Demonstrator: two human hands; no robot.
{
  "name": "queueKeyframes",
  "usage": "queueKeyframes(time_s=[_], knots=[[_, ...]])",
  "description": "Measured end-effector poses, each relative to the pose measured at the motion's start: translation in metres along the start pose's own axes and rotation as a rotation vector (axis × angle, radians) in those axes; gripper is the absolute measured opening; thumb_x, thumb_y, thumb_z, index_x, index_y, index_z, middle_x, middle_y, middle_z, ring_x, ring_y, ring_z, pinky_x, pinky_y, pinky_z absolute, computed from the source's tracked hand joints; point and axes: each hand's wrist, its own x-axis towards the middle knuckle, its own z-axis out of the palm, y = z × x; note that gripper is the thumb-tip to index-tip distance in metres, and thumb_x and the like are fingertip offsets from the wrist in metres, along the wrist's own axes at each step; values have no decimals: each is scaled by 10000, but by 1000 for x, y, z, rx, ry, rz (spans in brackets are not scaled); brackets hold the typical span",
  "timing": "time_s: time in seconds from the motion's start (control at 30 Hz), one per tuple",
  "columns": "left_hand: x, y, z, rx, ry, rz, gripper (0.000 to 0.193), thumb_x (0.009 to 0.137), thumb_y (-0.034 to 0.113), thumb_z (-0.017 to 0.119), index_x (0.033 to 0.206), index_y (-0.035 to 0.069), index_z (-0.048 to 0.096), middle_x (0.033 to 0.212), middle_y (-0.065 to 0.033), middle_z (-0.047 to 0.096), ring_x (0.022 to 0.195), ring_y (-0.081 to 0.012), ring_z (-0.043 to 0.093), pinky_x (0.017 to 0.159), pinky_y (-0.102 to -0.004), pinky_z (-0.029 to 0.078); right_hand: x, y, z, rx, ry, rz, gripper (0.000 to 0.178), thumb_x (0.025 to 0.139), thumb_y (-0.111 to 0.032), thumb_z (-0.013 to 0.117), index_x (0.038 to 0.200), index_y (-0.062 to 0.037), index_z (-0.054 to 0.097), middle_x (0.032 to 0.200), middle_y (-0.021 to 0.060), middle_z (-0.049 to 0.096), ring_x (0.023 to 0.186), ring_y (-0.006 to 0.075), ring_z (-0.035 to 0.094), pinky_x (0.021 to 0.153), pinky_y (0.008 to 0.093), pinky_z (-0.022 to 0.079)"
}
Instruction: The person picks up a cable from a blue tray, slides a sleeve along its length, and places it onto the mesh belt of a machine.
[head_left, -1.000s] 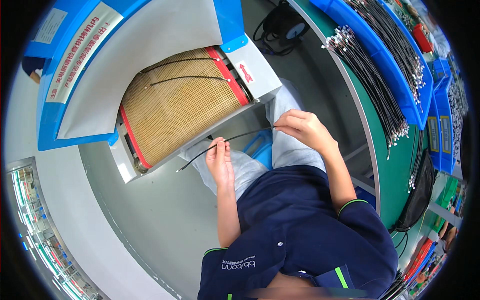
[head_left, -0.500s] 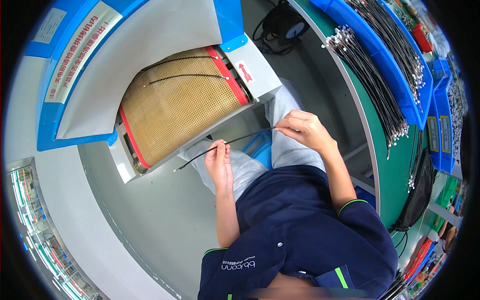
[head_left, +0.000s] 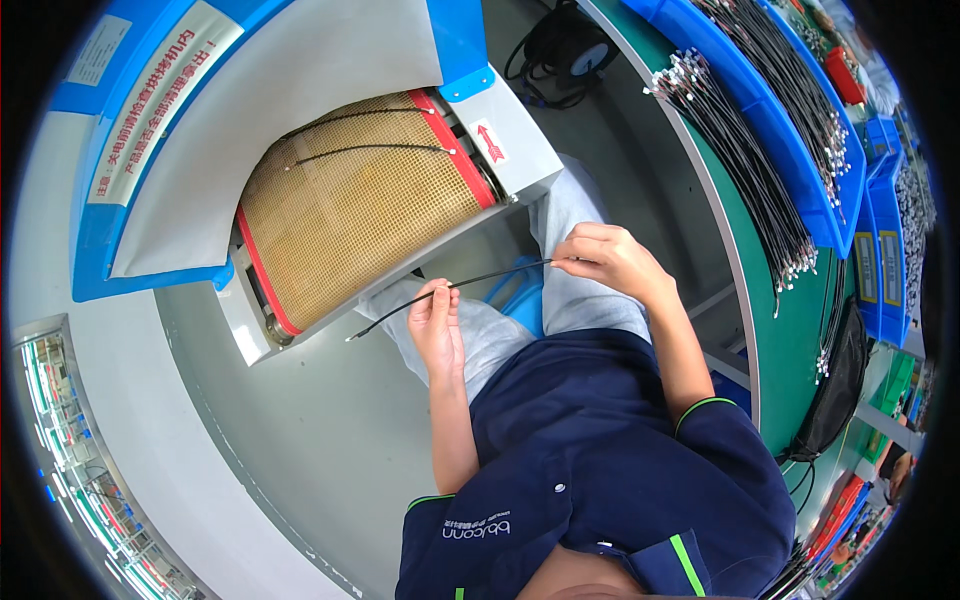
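I am observing one thin black cable (head_left: pixel 450 287) being held between two hands in front of the conveyor machine (head_left: pixel 300 150). The left hand (head_left: pixel 437 325) is pinching the cable near its middle, fingers (head_left: pixel 432 296) closed on it; the right hand (head_left: pixel 610 262) is gripping the cable's right end, fingers closed around it. The cable is running slightly downward to the left, its free left end hanging just beside the front edge of the mesh belt (head_left: pixel 360 215), apart from it as far as I can tell.

On the tan mesh belt I am counting two further black cables (head_left: pixel 370 150), lying across it one above the other, well apart from the held one. The belt is sitting between two red side strips (head_left: pixel 455 145).

To the right, the green counter (head_left: pixel 770 320) is carrying blue trays (head_left: pixel 790 140) filled with bundled black cables with metal tips (head_left: pixel 740 150); I cannot count these individually.
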Motion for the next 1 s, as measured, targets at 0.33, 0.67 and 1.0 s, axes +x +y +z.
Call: queueKeyframes(time_s=[0.33,0.67,1.0], knots=[[4,-1,-5,5,18,-11,127,863,78,614,962,0,623,895,-56,623,782,-116,593,726,-211,483,12,-6,-7,-132,44,7,195,675,-186,749,798,-75,645,876,40,573,809,222,558,690,340,465],[12,1,-3,6,-6,-10,131,870,78,604,979,6,617,903,-47,621,794,-110,595,745,-218,491,31,-9,18,-218,34,-101,119,648,-148,711,699,-76,632,942,-5,567,942,220,500,873,343,397],[19,0,-9,126,-114,-168,333,882,55,574,1203,3,502,1019,-84,612,927,-143,594,840,-246,484,73,13,60,-175,195,-70,100,661,-128,719,710,-74,650,917,5,573,906,209,515,869,348,393]])
